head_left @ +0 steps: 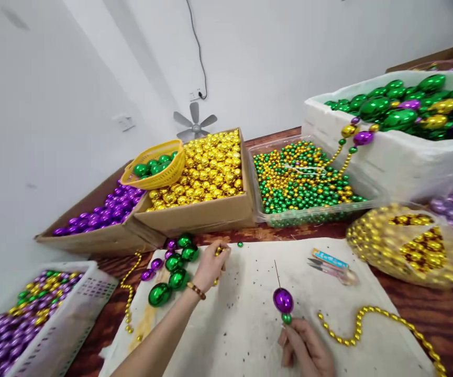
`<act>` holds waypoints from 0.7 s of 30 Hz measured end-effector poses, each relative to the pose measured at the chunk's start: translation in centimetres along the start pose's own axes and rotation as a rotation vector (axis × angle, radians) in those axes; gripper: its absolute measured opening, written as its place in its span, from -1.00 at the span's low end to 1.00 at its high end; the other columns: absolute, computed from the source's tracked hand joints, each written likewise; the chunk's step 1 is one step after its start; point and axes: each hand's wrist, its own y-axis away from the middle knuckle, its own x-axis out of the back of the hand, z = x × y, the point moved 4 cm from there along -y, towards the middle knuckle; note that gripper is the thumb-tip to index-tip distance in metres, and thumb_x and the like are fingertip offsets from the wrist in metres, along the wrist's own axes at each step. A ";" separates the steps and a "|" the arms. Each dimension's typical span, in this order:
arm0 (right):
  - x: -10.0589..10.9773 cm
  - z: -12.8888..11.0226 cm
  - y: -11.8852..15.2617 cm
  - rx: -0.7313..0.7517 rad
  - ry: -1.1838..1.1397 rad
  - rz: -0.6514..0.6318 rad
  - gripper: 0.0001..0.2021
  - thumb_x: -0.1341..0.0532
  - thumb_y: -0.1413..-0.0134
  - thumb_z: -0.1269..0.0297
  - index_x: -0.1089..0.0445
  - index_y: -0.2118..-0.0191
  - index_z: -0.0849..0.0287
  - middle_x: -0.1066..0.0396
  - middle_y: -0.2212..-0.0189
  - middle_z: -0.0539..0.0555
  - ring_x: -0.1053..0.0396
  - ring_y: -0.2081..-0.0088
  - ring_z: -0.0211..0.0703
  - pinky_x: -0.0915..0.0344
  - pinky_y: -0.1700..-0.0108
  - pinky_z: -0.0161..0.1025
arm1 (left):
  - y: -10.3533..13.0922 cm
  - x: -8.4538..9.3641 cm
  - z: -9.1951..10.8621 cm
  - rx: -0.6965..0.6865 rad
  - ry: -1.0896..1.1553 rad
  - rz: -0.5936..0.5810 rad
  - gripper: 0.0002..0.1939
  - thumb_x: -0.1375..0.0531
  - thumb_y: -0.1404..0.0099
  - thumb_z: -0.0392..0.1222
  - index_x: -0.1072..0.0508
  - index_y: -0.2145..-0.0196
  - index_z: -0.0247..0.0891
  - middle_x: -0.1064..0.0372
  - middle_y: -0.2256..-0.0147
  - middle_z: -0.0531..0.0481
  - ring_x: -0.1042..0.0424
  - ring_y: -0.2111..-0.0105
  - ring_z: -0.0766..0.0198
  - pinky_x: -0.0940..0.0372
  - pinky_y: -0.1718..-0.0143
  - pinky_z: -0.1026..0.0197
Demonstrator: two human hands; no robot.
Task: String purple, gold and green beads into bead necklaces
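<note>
The person's left hand (210, 269), a beaded bracelet (196, 291) on its wrist, is curled around a few gold beads (221, 251) above the white cloth (250, 330). The right hand (308, 348) pinches a long needle (277, 273) from below; it points up, tilted slightly left, and carries a large purple bead (283, 300) with a small green bead (286, 318) just beneath it (the fingers hide its lower end). Beside the left forearm lie large green balls (159, 295) and smaller purple balls (147, 274). Thread snips (330, 267) rest by a blue-and-orange packet (330, 258) at the cloth's right, and a gold bead strand (344, 342) curves near the right hand. Behind the cloth stand a cardboard box (198, 217) of gold balls (210, 167), a yellow plastic basket (177, 175) of green balls perched at its left corner, and a clear plastic tub (308, 215) of small green and gold beads.
</note>
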 end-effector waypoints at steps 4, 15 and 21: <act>-0.1 -0.7 0.4 0.098 0.158 -0.088 -0.67 -0.14 -0.19 0.00 -0.36 0.40 0.17 -0.29 0.69 -0.04 -0.24 0.62 -0.25 -0.21 0.52 -0.34 | 1.9 -1.1 -4.8 -0.018 -0.221 0.128 -0.89 -0.07 -0.29 -0.20 -0.39 0.33 -0.19 -0.32 0.24 -0.08 -0.37 0.19 0.13 -0.28 0.36 0.20; -1.3 -1.6 1.1 0.077 0.309 -0.173 -0.70 -0.12 -0.22 0.05 -0.36 0.40 0.16 -0.31 0.61 -0.03 -0.26 0.58 -0.26 -0.22 0.48 -0.35 | 5.9 -0.4 -6.9 -0.149 -0.377 0.280 -0.51 -0.14 -0.29 -0.05 -0.24 -0.16 -0.11 -0.18 -0.11 -0.16 -0.29 -0.02 0.04 -0.31 0.08 0.08; -3.6 -1.9 0.2 0.047 0.365 -0.308 -0.72 -0.11 -0.23 0.07 -0.35 0.37 0.17 -0.35 0.56 -0.02 -0.31 0.57 -0.26 -0.21 0.47 -0.34 | 8.4 2.3 -10.1 -0.080 0.023 0.432 -0.72 0.03 -0.39 -0.17 -0.38 0.04 -0.22 -0.33 0.10 -0.13 -0.40 0.14 0.19 -0.34 0.13 0.16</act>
